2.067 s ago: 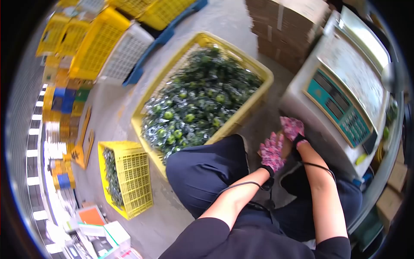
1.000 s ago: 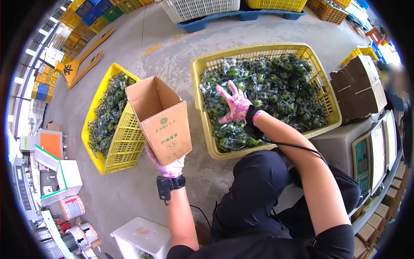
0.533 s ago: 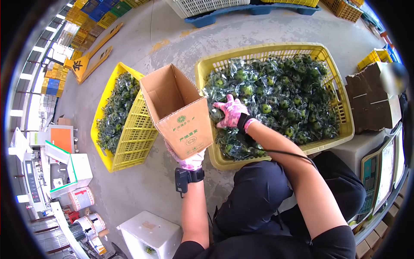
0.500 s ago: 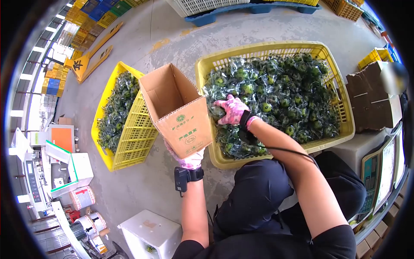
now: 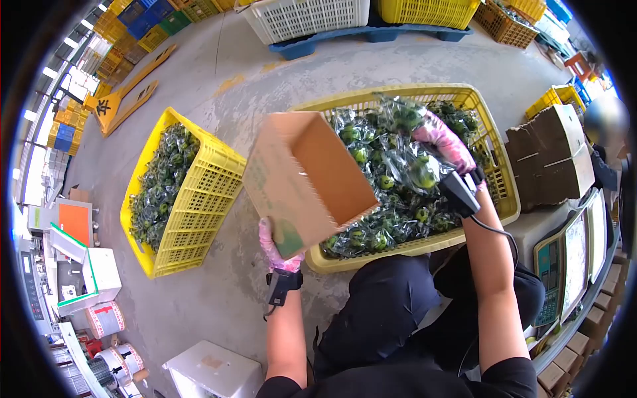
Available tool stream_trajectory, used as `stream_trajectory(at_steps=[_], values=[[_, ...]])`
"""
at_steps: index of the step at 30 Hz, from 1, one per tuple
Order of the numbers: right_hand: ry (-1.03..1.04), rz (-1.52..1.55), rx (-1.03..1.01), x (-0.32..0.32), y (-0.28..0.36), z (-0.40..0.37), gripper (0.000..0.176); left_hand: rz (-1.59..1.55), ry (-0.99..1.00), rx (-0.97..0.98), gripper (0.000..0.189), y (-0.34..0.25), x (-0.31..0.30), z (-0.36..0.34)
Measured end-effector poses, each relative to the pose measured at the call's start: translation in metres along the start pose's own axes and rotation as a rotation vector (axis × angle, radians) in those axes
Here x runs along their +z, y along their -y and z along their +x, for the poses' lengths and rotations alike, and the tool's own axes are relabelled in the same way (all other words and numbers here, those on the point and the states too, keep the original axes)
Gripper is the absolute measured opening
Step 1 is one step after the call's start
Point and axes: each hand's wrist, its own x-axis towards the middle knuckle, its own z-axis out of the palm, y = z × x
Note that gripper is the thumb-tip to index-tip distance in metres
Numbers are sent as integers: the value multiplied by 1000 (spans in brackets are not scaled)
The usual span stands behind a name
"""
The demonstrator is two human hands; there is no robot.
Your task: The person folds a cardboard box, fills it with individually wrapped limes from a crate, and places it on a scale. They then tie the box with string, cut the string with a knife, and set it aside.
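My left hand (image 5: 277, 251), in a pink patterned glove, grips the lower left corner of an open cardboard box (image 5: 285, 176). The box is tilted, its opening turned toward the fruit crate, and the visible inside is bare. My right hand (image 5: 446, 140), also gloved, is above the large yellow crate (image 5: 514, 192). Its fingers are closed on a clear-bagged green fruit (image 5: 403, 114); another bagged green fruit (image 5: 424, 172) shows just below the hand. Many more bagged green fruits (image 5: 385, 182) fill the crate. The fingertips are partly hidden by plastic film.
A second yellow crate (image 5: 202, 192) of bagged fruit leans at the left. A torn cardboard box (image 5: 547, 159) and a weighing scale (image 5: 561, 265) are at the right. A white foam box (image 5: 212, 371) stands at lower left, a pallet jack (image 5: 119, 106) behind.
My right hand has moved right and lifted with a bagged fruit. My left hand has turned the cardboard box so its opening faces right. The view has shifted slightly.
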Motion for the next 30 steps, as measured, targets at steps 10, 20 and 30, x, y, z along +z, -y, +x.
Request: stream_trajectory(at_steps=[10, 20, 30], values=[[307, -654, -242, 72, 36, -30, 62, -29, 117, -91, 52, 59, 20, 21], [-79, -1339, -29, -3, -119, 114, 122, -574, 544, -563, 44, 32, -18, 70], [-37, -1736, 169, 26, -168, 111, 92, -383, 224, -373, 61, 29, 5, 45]])
